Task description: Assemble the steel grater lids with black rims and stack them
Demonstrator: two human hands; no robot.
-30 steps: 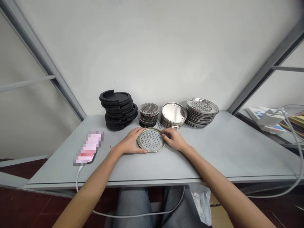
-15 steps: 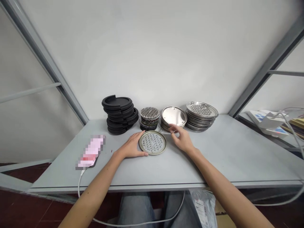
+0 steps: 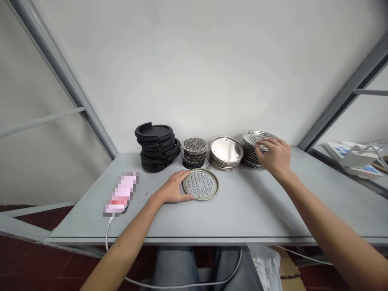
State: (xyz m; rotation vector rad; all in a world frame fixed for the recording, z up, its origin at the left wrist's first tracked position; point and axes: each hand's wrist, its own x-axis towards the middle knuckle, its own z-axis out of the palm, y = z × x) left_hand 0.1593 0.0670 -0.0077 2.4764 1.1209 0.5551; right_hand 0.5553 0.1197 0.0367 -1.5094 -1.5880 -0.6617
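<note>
"How far along is the work looking?"

"One round grater plate [image 3: 200,184] is lying flat on the grey table [image 3: 236,214], in front of the stacks, with a gold-toned rim running round its perforated face. Whether that piece is finished, I can't tell."

"And what is remaining?"

"Four piles are standing along the back: black notched trays [image 3: 154,147], studded discs [image 3: 195,146], plain steel plates [image 3: 226,150] and, farthest right, shiny perforated plates [image 3: 249,139]. I can't judge which are waiting and which are done, but only the one plate is lying out on its own."

"Where is it sitting against the fingers?"

"The left hand [image 3: 175,188] is curving round its left side. The thumb is touching the near edge and the fingertips are meeting the far-left rim, so the hand is bracing it, leaving the right side free."

"And the right hand [image 3: 275,157]?"

"It is hovering well apart from that plate, in front of the shiny perforated pile. Its fingers are bending, with a gap showing between thumb and forefinger and nothing visible inside. Whether any fingertip is touching the pile, I can't tell."
</note>
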